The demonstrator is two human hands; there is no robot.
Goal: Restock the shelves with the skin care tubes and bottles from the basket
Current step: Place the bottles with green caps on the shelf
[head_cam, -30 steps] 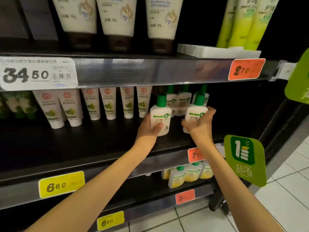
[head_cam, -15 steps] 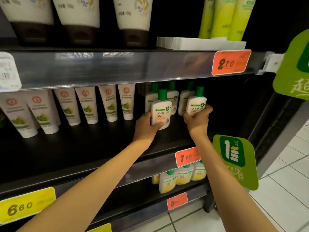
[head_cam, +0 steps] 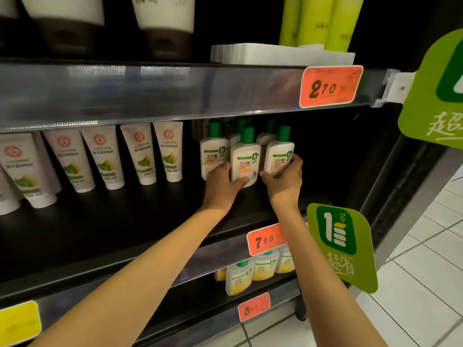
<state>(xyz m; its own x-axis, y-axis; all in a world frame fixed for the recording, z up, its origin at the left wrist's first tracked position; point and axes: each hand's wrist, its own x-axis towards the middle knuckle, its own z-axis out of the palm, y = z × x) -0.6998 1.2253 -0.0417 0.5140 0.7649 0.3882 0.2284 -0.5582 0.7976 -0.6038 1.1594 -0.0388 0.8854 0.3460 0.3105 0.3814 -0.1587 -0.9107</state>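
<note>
Middle shelf: the dark board (head_cam: pixel 125 221) runs from 9 o'clock to the centre of the head view.
Tube row: white tubes (head_cam: pixel 140 154) stand cap-down at 9 to 10 o'clock, at the back of this shelf.
Green sign: the sign (head_cam: pixel 340 246) hangs off the shelf edge at 4 o'clock.
Left hand: the left hand (head_cam: pixel 223 184) grips the centre bottle (head_cam: pixel 244 159), thumb across its lower front.
Right hand: the right hand (head_cam: pixel 285 181) wraps the right bottle (head_cam: pixel 279 154), at 3 o'clock of the first.
Bottles: both have green caps and are upright and close together, just past the centre at 1 o'clock. I cannot tell whether their bases touch the shelf.
Standing stock: more bottles (head_cam: pixel 213 151) sit behind, at 9 and 12 o'clock of the held pair.
Price tag: an orange tag (head_cam: pixel 265 239) sits at 5 o'clock.
</note>
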